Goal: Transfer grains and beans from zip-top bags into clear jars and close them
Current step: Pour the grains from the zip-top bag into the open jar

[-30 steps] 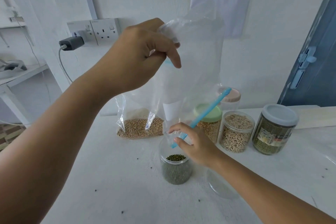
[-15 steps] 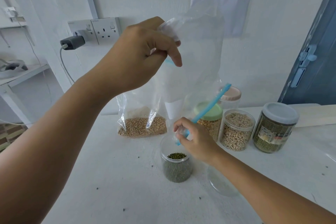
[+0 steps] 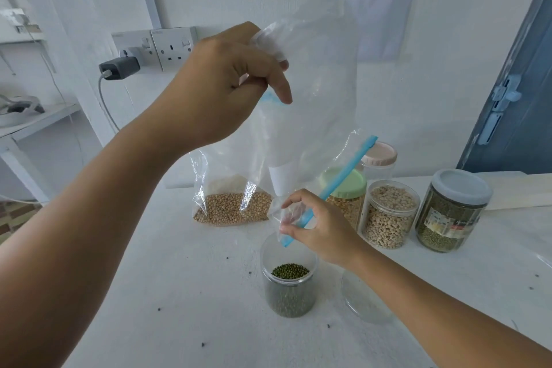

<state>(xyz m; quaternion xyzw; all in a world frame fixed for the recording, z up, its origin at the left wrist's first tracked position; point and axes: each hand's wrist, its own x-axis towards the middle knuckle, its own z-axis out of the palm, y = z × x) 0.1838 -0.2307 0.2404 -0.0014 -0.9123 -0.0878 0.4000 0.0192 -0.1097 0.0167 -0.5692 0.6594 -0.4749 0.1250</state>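
An empty clear zip-top bag [image 3: 313, 92] with a blue zip strip hangs upside down over an open clear jar [image 3: 289, 287] half full of green mung beans. My left hand [image 3: 227, 84] grips the bag's bottom corner high up. Just above the jar's mouth, my right hand [image 3: 316, 227] pinches the bag's open end by the blue zip. Behind stands a second bag [image 3: 233, 206] holding tan soybeans.
A clear lid [image 3: 358, 299] lies on the white table right of the open jar. Three closed jars stand at the back right: green-lidded [image 3: 346, 194], one of pale beans [image 3: 388, 215], and a grey-lidded one of mung beans [image 3: 451, 212]. Stray beans dot the table.
My right hand has lifted the bag's mouth a little above the jar and shifted its pinch on it. My left hand holds nearly still.
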